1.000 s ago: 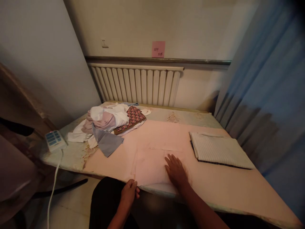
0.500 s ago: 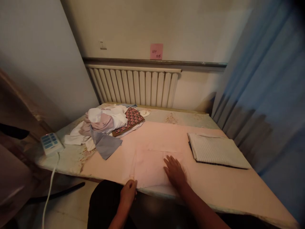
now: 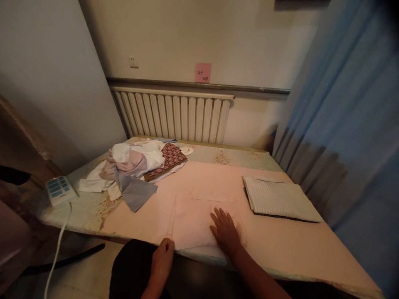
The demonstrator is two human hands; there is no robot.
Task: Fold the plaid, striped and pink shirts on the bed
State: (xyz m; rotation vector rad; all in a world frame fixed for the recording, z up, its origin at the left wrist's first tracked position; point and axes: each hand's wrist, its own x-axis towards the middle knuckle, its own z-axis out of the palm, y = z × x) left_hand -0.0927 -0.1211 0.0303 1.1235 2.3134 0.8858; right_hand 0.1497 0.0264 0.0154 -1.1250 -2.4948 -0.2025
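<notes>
A thin pale pink cloth [image 3: 193,224] lies folded flat at the table's front edge. It nearly blends with the pink cover beneath it. At its near left corner my left hand [image 3: 162,256] is closed, the fingers pinching the cloth's edge; the fingertips are partly hidden. My right hand [image 3: 226,232] rests palm down on the cloth's right part, fingers stretched and slightly spread. To its right lies a folded pale striped cloth [image 3: 280,197] with a dark layer under it.
A heap of loose garments [image 3: 134,160] lies at the back left, with a grey cloth [image 3: 135,193] and a flowered red cloth [image 3: 172,158]. A power strip [image 3: 60,190] with a white cord sits on the left edge. Behind stands a radiator [image 3: 177,116]; a blue curtain [image 3: 314,124] hangs at right.
The camera view has shifted slightly. My left hand has drawn a little toward me and to the left at the cloth's corner. The right hand stays flat on the cloth.
</notes>
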